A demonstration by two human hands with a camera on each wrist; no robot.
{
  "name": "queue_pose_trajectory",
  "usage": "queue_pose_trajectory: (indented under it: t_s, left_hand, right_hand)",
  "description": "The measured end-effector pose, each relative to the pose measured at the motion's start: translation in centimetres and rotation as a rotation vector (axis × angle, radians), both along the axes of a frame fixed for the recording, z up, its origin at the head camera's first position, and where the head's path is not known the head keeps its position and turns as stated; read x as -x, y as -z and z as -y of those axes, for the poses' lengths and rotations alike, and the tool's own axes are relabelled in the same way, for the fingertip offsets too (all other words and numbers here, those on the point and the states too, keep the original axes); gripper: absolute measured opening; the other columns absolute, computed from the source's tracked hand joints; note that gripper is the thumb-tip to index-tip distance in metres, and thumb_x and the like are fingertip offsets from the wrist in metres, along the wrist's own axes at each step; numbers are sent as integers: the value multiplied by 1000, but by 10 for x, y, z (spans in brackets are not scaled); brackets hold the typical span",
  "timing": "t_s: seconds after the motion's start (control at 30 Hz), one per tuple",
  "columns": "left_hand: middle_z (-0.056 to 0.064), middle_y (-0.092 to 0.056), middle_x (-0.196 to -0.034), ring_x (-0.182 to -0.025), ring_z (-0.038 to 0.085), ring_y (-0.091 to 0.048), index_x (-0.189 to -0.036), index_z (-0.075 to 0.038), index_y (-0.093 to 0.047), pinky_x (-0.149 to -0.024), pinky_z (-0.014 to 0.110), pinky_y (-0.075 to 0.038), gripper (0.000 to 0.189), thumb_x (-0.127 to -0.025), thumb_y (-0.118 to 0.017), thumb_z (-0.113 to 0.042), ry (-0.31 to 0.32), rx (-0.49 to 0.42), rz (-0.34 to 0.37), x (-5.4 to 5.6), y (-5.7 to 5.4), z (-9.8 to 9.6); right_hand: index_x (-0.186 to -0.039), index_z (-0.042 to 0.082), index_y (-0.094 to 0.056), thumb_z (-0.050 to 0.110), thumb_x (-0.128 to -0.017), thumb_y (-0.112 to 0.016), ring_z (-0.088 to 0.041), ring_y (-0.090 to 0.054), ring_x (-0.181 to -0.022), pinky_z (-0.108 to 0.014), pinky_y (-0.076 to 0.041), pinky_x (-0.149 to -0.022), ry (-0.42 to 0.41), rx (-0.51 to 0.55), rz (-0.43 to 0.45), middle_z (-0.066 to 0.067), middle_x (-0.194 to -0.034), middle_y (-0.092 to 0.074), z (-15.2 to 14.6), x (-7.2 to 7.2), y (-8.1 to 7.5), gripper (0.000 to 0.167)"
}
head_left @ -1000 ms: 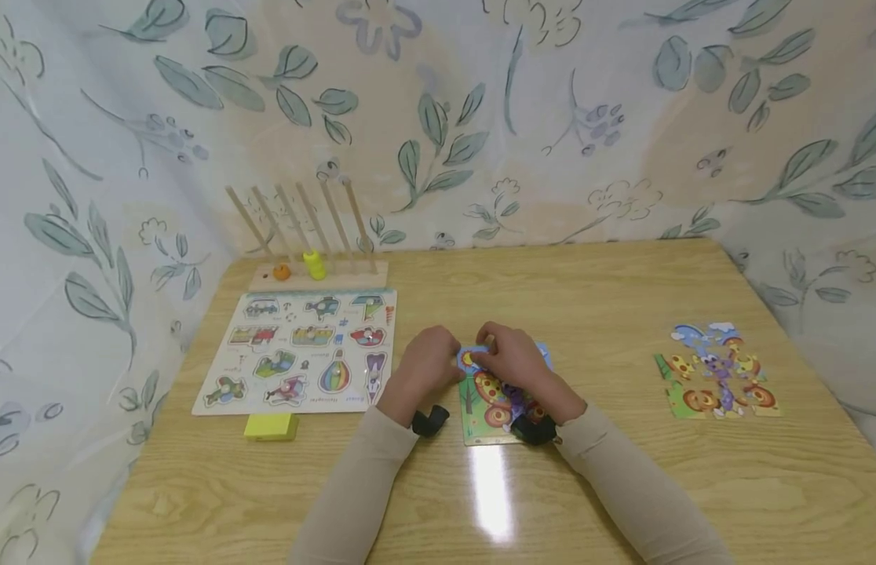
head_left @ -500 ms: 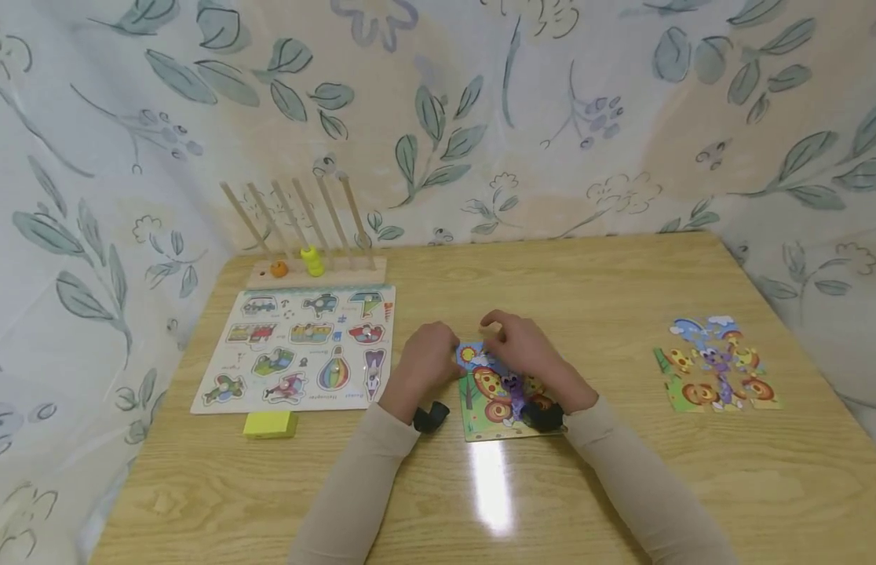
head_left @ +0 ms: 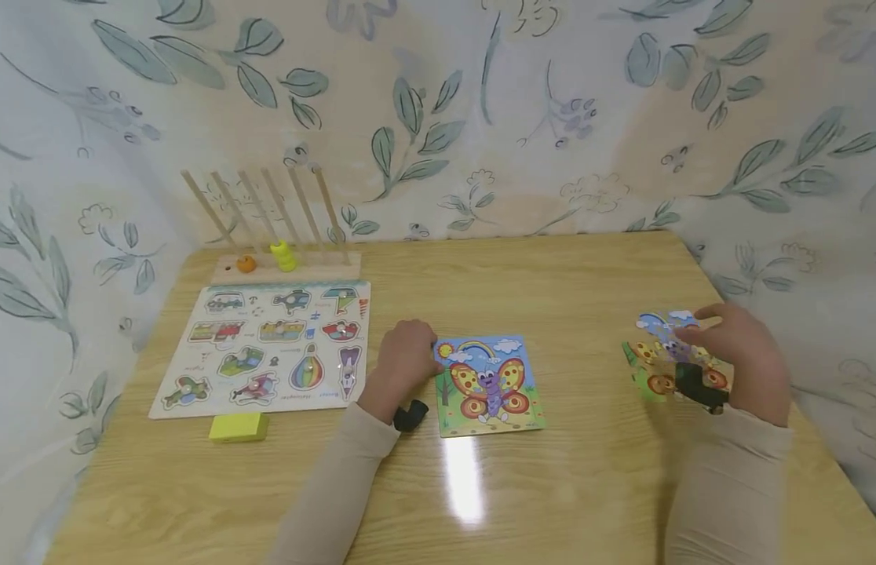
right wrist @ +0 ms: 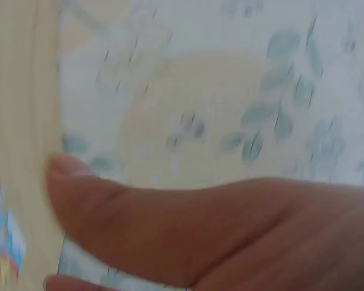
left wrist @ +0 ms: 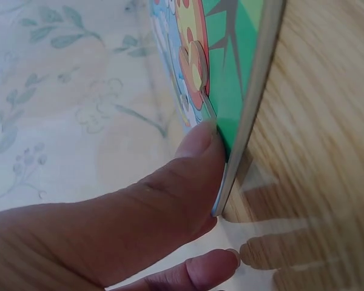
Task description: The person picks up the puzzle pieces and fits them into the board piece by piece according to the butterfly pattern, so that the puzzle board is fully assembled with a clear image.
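A square butterfly puzzle (head_left: 489,384) lies on the table in front of me, its picture whole in the head view. My left hand (head_left: 403,365) holds it at its left edge near the upper corner. In the left wrist view the thumb (left wrist: 197,151) lies on the board's face, with a finger at its edge. Over at the right, my right hand (head_left: 745,353) is above a group of loose butterfly puzzle pieces (head_left: 650,353) and hides part of them. Its thumb (right wrist: 97,200) stands apart from the pieces in the right wrist view, with nothing seen in its grasp.
On the left lies a white vehicle peg puzzle (head_left: 264,349). A yellow block (head_left: 238,428) touches its front edge. Behind it stands a wooden base with several upright rods (head_left: 290,271), bearing an orange bead (head_left: 246,264) and yellow beads (head_left: 284,256). Patterned cloth (head_left: 438,118) hangs behind the table.
My right hand has left the butterfly puzzle and moved right, over the loose pieces. The left hand stays at the puzzle's edge. The head view has shifted a little to the right.
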State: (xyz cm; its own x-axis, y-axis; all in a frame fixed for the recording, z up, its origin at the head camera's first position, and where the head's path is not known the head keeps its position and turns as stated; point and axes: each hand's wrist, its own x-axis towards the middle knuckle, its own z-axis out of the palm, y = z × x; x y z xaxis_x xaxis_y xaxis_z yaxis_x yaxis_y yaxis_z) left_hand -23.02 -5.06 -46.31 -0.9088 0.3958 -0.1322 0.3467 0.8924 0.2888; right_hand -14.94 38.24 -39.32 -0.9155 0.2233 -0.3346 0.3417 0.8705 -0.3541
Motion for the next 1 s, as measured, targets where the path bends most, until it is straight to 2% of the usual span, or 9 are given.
queue_pose_trajectory:
  t_s: [0.1, 0.2, 0.33, 0.5, 0.57, 0.7, 0.8, 0.9, 1.0]
  left_hand:
    - [3, -70, -105, -97, 25, -63, -105, -11, -74, -78, 39, -52, 43, -71, -85, -34, -20, 2, 33, 0, -1, 6]
    - [5, -70, -108, -99, 27, -63, -109, -11, -73, -80, 41, -52, 46, -71, -85, -34, -27, 0, 43, 1, -4, 8]
    - [6, -69, -110, -101, 28, -62, -110, -11, -73, -83, 42, -51, 47, -71, -85, -34, -20, 0, 47, 2, -7, 7]
    - [6, -66, -108, -100, 28, -58, -109, -11, -73, -83, 42, -50, 46, -71, -85, -34, 2, 11, 39, 2, -6, 1]
    - [7, -66, -108, -100, 28, -58, -108, -11, -74, -83, 42, -50, 46, -71, -85, -35, 3, 8, 31, 2, -5, -1]
    - [7, -66, -108, -100, 28, -57, -108, -11, -74, -82, 42, -50, 45, -71, -85, -35, -3, 15, 28, 2, -4, -3]
    - [7, -66, -109, -102, 28, -57, -110, -12, -73, -83, 42, -50, 46, -72, -84, -35, -10, 25, 35, 1, -3, -2]
    - [7, -65, -109, -102, 28, -57, -111, -12, -72, -84, 42, -49, 47, -72, -84, -35, -15, 29, 42, 1, -3, -2]
    - [7, -66, -109, -101, 27, -57, -112, -11, -72, -84, 42, -49, 47, -72, -84, -35, -14, 21, 43, 1, -3, -1]
  right_hand:
    - [-131, -14, -38, 43, -91, -59, -53, -52, -102, -55, -46, -79, -44, -4, 50, -40, -122, -50, -10, -2, 7, 72]
    - [-131, -14, -38, 36, -88, -66, -37, -61, -84, -45, -49, -73, -88, 41, 62, -28, -101, -65, -9, 5, 17, 71]
    - [-126, -12, -42, 27, -85, -70, -17, -53, -63, -32, -44, -59, -121, 113, 51, -7, -76, -64, -2, 15, 32, 63]
    - [-118, -8, -46, 32, -83, -71, -23, -57, -56, -32, -44, -58, -94, 109, 110, -5, -59, -56, 14, 18, 38, 60]
    - [-119, -9, -47, 35, -83, -71, -29, -61, -63, -37, -47, -61, -77, 91, 136, -10, -66, -62, 21, 18, 38, 62]
    - [-88, -1, -61, 38, -84, -69, -28, -59, -68, -61, -44, -76, -73, 14, 165, -11, -72, -64, 33, 21, 39, 40]
    - [-64, 11, -55, 34, -87, -68, -22, -57, -56, -68, -35, -76, -57, 32, 215, -4, -53, -56, 38, 24, 41, 35]
    - [-62, 11, -55, 29, -88, -67, -18, -55, -50, -55, -43, -71, -64, 71, 223, 0, -50, -53, 39, 26, 43, 34]
    - [-66, 8, -56, 26, -89, -66, -18, -54, -48, -37, -45, -54, -59, 87, 207, -1, -50, -53, 39, 26, 46, 31]
